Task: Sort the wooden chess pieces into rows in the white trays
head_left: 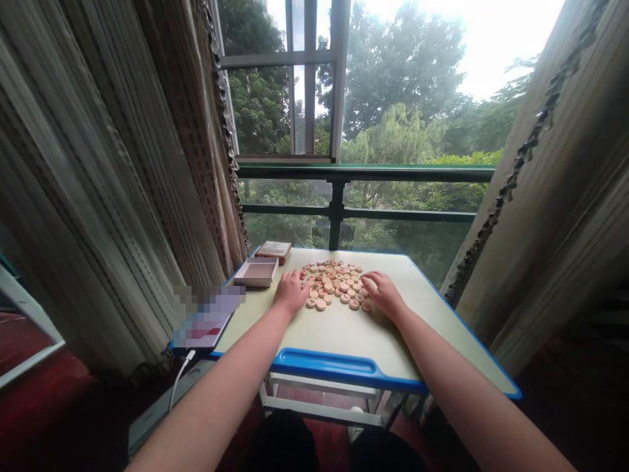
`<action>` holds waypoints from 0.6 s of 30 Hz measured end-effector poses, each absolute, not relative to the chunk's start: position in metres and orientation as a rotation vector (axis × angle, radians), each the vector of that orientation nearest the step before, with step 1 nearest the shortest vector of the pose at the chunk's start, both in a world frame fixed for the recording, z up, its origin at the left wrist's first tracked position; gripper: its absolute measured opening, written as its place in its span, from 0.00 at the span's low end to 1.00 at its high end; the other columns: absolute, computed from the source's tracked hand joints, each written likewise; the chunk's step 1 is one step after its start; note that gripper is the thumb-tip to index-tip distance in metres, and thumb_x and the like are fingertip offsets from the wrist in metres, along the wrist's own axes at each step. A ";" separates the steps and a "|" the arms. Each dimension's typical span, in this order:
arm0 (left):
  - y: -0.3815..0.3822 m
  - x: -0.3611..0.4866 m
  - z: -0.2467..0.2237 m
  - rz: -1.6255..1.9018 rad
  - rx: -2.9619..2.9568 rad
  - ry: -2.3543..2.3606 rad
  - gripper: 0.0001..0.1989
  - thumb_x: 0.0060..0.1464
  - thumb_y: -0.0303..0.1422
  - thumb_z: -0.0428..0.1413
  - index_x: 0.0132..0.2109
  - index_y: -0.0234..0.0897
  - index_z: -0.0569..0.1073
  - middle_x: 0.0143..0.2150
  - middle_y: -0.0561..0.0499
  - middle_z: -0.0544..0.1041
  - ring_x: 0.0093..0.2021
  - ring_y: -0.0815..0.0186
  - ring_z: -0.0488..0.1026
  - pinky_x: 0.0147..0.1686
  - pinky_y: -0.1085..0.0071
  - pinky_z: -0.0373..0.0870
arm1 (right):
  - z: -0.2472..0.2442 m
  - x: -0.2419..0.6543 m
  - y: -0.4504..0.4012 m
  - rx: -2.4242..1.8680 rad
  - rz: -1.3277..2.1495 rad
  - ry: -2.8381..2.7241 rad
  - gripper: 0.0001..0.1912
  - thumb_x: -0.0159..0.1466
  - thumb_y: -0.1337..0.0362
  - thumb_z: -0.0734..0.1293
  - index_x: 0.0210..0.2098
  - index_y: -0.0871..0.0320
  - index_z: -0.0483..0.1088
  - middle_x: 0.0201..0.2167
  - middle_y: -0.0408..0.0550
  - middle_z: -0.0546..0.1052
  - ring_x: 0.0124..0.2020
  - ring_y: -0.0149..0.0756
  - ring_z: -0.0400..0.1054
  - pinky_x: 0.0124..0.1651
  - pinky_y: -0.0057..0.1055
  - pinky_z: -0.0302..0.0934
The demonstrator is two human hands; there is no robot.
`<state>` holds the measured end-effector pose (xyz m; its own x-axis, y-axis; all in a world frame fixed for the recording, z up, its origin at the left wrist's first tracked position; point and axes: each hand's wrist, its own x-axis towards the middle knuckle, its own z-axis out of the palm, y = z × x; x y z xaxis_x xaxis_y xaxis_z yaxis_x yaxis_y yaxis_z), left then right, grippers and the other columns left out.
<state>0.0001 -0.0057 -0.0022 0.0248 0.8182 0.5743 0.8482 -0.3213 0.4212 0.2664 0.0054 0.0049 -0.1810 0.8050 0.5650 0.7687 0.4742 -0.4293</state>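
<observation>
A loose heap of round wooden Chinese chess pieces (331, 283) lies on the pale table top (354, 334), some marked with red or dark characters. At the heap's left edge rests my left hand (291, 292), its fingers bent but apart and touching the outer pieces. My right hand (384, 294) is at the opposite edge, fingers spread and curved toward the pieces. Neither hand has a piece visibly gripped. The undersides of the fingers are partly hidden.
An open shallow box (256, 283) stands at the back left, before a flat brown box (273, 250). A tablet (209, 321) with a white cable (177, 380) lies at the left edge. Curtains (196, 216) flank the table; a green railing (368, 173) runs behind it.
</observation>
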 end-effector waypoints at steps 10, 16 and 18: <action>-0.002 0.000 -0.006 -1.259 -2.210 -1.707 0.05 0.50 0.26 0.50 0.36 0.37 0.67 0.38 0.46 0.72 0.43 0.58 0.67 0.44 0.61 0.67 | 0.007 0.264 0.001 -1.244 0.092 -2.042 0.14 0.60 0.57 0.61 0.38 0.57 0.74 0.40 0.52 0.75 0.44 0.43 0.67 0.48 0.40 0.60; -0.001 0.004 -0.004 -1.083 -2.293 -1.576 0.02 0.50 0.28 0.50 0.32 0.37 0.68 0.37 0.45 0.71 0.43 0.57 0.65 0.46 0.60 0.65 | 0.014 0.244 -0.005 -1.128 0.040 -2.226 0.14 0.60 0.60 0.62 0.40 0.55 0.75 0.41 0.51 0.76 0.46 0.43 0.66 0.51 0.42 0.59; -0.002 0.005 -0.002 -1.049 -2.317 -1.570 0.02 0.51 0.28 0.50 0.32 0.37 0.68 0.37 0.45 0.71 0.43 0.58 0.65 0.46 0.61 0.65 | 0.014 0.241 -0.005 -1.135 0.043 -2.255 0.12 0.59 0.61 0.62 0.37 0.55 0.76 0.39 0.50 0.77 0.44 0.42 0.67 0.51 0.42 0.59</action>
<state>0.0046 -0.0019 -0.0024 0.2062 0.7565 0.6206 0.8628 -0.4397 0.2493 0.2414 -0.0048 0.0141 -0.4490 0.7386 0.5029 0.7190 0.6327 -0.2874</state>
